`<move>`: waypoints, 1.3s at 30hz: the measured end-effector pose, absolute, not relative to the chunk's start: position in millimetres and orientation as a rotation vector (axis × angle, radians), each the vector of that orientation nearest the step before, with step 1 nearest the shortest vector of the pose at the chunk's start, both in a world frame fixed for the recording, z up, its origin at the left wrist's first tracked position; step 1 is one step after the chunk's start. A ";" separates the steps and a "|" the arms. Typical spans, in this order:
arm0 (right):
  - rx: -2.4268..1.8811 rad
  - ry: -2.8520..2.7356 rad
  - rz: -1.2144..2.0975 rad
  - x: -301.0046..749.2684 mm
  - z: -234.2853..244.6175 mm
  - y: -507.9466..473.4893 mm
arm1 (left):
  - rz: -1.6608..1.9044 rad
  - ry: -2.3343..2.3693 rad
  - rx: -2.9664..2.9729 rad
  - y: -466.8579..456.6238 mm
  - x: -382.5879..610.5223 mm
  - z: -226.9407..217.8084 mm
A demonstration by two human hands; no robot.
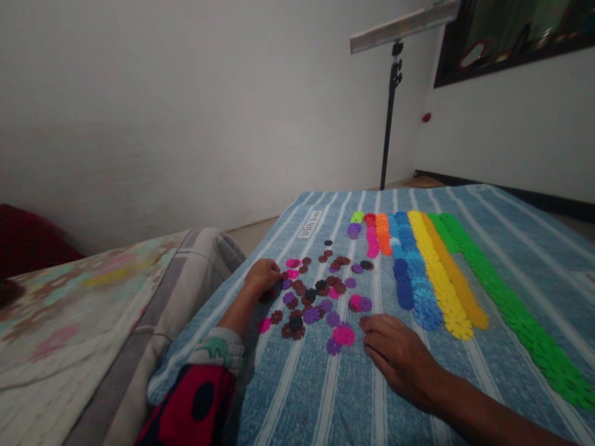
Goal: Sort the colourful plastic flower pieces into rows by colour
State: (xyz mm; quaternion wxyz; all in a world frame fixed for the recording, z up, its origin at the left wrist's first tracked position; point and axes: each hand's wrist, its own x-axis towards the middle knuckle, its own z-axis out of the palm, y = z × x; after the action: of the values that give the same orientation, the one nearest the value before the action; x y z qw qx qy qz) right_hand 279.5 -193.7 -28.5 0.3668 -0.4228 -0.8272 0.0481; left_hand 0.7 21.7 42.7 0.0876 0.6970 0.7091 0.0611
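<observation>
A loose pile of notched interlocking plastic discs in purple, brown, pink and black (312, 314) lies on a blue striped cloth (279, 396). At the pile's left edge is my left hand (261, 276), its fingers curled together beside brown and pink discs; what they pinch is too small to make out. My right hand (397, 353) rests at the pile's right edge, fingers bent and closed, with a brown disc (364, 321) showing at the fingertips. To its right run overlapping rows of blue discs (422, 291), yellow discs (439, 272) and green discs (515, 306).
Shorter rows of pink discs (372, 238) and orange discs (383, 234) lie farther back, beside a small purple stack (354, 230). A black stand (388, 124) holding a light bar rises behind the cloth. A flowered cover (93, 316) lies at left.
</observation>
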 end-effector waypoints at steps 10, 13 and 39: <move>-1.099 -2.137 0.125 280.2 -28.9 -193.3 | 0.068 1.944 2.248 20.2 14.8 42.3; -1.096 -2.124 0.114 279.8 -27.8 -193.6 | 0.122 1.927 2.237 21.4 13.2 40.6; -1.105 -2.123 0.097 279.1 -26.5 -193.2 | 0.145 1.812 2.264 25.9 19.1 41.4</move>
State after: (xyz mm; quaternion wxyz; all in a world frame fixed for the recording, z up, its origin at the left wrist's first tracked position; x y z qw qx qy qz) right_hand 279.1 -193.2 -26.5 0.3644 -0.4295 -0.8254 0.0377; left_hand 19.1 25.9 41.4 0.1189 0.7742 0.6197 0.0498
